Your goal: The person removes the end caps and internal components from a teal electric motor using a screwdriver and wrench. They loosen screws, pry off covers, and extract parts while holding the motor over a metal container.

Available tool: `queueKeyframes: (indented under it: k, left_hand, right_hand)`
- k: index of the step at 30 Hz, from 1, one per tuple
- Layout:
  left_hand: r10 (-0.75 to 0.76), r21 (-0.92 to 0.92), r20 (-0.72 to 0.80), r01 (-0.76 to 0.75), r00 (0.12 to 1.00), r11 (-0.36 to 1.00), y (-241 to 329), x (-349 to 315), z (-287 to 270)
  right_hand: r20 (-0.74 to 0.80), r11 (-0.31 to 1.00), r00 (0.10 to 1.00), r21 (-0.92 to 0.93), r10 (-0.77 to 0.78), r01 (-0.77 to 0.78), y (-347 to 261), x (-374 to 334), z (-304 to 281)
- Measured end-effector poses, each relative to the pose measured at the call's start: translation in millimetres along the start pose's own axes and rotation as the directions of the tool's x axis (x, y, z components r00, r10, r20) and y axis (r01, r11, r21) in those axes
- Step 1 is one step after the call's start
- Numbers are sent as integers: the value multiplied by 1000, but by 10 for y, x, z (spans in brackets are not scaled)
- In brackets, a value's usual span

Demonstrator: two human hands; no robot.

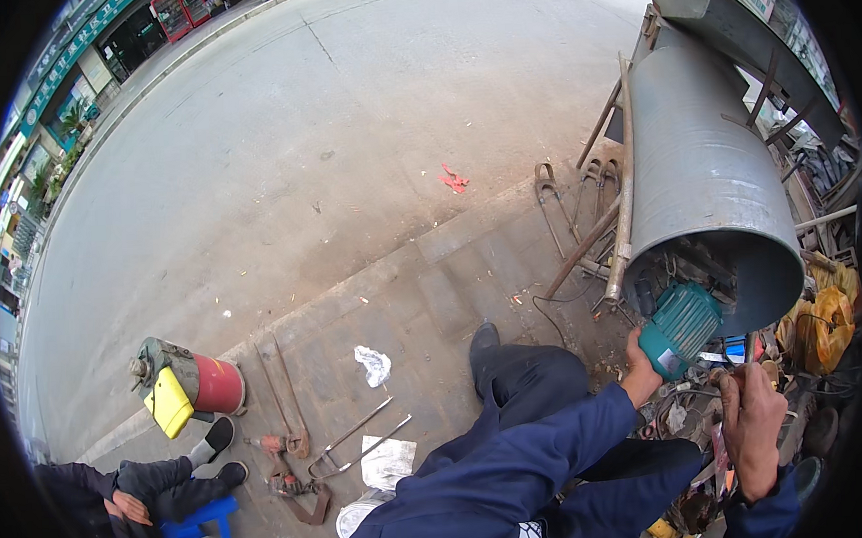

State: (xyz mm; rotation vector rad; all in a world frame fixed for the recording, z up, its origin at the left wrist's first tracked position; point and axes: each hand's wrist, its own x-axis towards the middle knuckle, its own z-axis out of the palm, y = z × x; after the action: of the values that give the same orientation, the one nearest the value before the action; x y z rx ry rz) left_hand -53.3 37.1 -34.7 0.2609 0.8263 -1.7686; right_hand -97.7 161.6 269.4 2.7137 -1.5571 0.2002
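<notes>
Biggest item: grey drum [700, 151], lying at right, open end toward the wearer. Blue stool [207, 532] is lower left, well apart from the work. Teal motor [684, 327] sits at the drum's open end, overlapping the lower rim in view; can't tell if any of it is inside. Its long axis slants lower left to upper right: smooth end toward the wearer, finned body pointing at the opening. Left hand [639, 368] grasps the smooth end. Right hand [751, 418] is just right of the motor, fingers curled by a metal rod [750, 346]; can't tell if it's gripping it.
</notes>
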Motion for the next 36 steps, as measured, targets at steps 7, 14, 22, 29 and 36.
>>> queueKeyframes:
  k: [7, 14, 22, 29, 36]
  left_hand:
    - [-12, -13, -41, 11, 999, 1000, 0, -12, 29]
    - [-31, 22, -15, 31, 999, 999, 8, 5, 34]
    - [22, 103, 105, -33, 994, 994, -6, 60, -28]
    - [23, 177, 104, -41, 994, 983, 31, 57, -2]
    - [51, 160, 187, -82, 981, 984, 21, -3, 50]
  right_hand:
    - [-209, 979, 959, -108, -192, 172, -19, 6, 51]
    - [-226, 978, 952, -62, -208, 199, -33, 68, 10]
    - [-391, 661, 920, 691, 1, 293, 121, 285, 347]
    - [-463, 587, 862, 764, 207, 269, 367, 198, 149]
    - [-93, 580, 790, 731, 606, -359, 527, 360, 834]
